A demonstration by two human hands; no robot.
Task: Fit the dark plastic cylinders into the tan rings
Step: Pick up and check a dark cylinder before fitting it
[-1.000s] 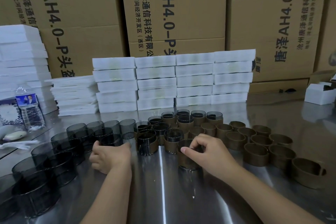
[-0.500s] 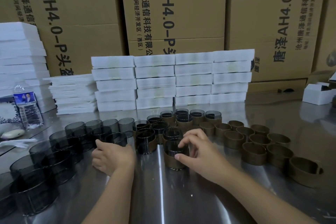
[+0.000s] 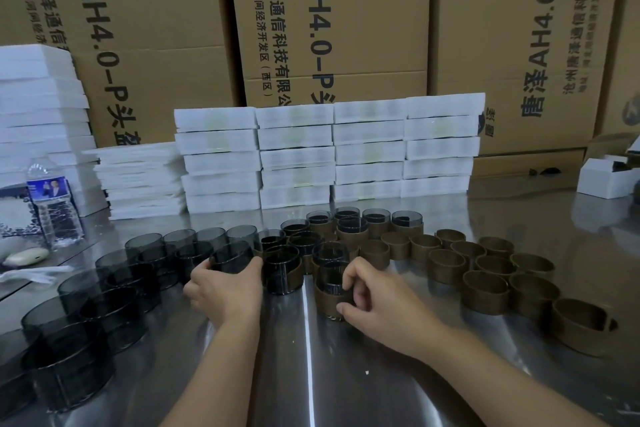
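Right hand [image 3: 381, 298] first: its grip is closed, thumb low on the front of a tan ring [image 3: 329, 302] and the fingertips curled over the rim of the dark cylinder [image 3: 330, 276] standing inside it, so this pair looks seated or very nearly so, with the cylinder's top poking above the band. Just to the left, the left hand [image 3: 227, 288] has its grip wrapped round a loose cylinder [image 3: 232, 256], fingers and thumb hugging its sides, and that one reads as the next in line. Behind the right-hand grip sits the cluster of finished pairs [image 3: 349, 229]; off to its right the empty rings [image 3: 485, 291] wait in a huddle, touching each other; out to the left of the left hand the spare cylinders [image 3: 114, 284] curve away across the steel desk [image 3: 311, 374]. My call: the seating step is closing out. Next comes letting this pair go among the finished ones, drawing an empty ring in from the right, and lining the left hand's cylinder up square over it before pressing down evenly, because a tilted entry would likely bind. Further back stand stacked white trays [image 3: 294, 156] and cardboard cartons [image 3: 346, 28].
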